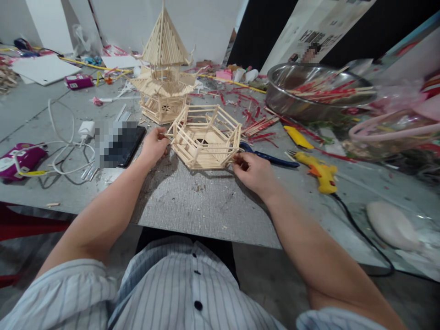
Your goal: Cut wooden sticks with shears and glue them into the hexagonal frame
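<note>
Head view: left hand (154, 145) and right hand (253, 173) pinch opposite sides of pale hexagonal wooden-stick frame (210, 163), on or just above grey table (206, 206) (contact unclear). Likely positioning step; any shift calls for light, even grip.

Dark lettering on the white banner (318, 39) seems too blurred and slanted to read.
</note>
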Tool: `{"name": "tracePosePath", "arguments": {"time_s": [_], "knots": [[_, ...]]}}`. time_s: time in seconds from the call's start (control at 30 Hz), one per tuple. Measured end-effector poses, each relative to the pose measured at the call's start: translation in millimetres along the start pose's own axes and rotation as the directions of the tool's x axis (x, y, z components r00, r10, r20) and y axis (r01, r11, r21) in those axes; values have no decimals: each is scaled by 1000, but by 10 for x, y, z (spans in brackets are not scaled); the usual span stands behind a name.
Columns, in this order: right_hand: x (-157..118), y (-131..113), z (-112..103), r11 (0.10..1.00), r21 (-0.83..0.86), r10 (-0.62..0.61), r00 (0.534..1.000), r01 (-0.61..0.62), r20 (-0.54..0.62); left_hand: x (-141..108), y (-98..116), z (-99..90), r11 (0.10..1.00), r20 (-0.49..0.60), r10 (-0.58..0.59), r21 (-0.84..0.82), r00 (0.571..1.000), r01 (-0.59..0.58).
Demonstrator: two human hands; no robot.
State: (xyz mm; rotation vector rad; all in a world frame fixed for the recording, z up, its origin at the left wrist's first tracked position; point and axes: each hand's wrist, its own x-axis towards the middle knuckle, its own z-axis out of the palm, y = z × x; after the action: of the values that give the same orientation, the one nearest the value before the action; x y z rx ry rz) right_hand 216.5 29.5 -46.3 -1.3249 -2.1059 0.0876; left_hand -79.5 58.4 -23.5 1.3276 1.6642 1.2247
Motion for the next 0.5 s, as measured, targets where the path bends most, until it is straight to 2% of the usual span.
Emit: {"name": "tracePosePath", "arguments": {"time_s": [0.5], "knots": [[2, -13, -13, 1000, -6, 7, 1000, -7, -6, 9, -15, -4, 1000, 3, 13, -20, 1000, -13]]}}
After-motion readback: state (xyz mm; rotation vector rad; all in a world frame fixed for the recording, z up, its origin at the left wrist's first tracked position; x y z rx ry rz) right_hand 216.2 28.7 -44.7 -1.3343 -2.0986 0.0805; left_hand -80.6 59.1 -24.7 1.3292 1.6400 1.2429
